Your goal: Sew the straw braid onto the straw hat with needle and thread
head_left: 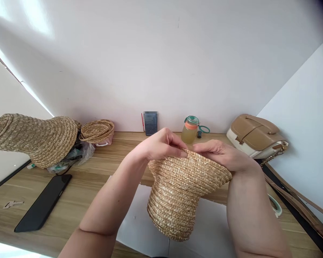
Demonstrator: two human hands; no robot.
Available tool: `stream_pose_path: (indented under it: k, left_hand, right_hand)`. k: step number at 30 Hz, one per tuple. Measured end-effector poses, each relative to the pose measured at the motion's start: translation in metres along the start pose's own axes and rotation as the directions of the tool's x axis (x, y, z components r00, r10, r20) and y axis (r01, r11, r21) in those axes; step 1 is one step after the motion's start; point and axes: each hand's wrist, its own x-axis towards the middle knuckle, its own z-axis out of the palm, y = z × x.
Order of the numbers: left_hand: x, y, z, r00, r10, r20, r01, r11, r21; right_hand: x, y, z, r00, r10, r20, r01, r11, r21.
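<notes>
Straw hats (34, 138) lie stacked far left of the small woven straw hat (181, 193). Left hand (161, 145) and right hand (222, 154) pinch its brim edge, holding it above white paper (140, 222). Juice bottle (190, 129) stands behind it.

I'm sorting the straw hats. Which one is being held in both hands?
The small straw hat at centre, its brim pinched by the left hand and right hand. The big hat lies untouched at left.
</notes>
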Motion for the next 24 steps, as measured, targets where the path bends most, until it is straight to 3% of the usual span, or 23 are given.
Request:
stream_pose_path:
  k: [9,18,21,24]
  left_hand:
    - [0.003,-0.002,0.002,0.999,0.051,0.003,-0.051,0.999,0.007]
    - [0.007,-0.003,0.004,0.997,0.075,-0.029,-0.071,0.992,0.101]
    - [0.001,-0.001,0.001,0.995,0.093,-0.048,-0.087,0.991,0.102]
    - [-0.013,0.002,-0.008,0.988,0.102,-0.116,-0.096,0.994,0.06]
  right_hand:
    - [0.002,0.007,-0.001,0.999,0.044,-0.006,-0.043,0.998,0.038]
    - [0.005,0.002,-0.001,0.999,-0.013,-0.033,0.007,0.984,-0.179]
    - [0.004,0.002,-0.002,0.989,-0.028,-0.144,0.002,0.984,-0.178]
    - [-0.005,0.003,-0.008,0.919,-0.132,-0.371,0.074,0.984,-0.165]
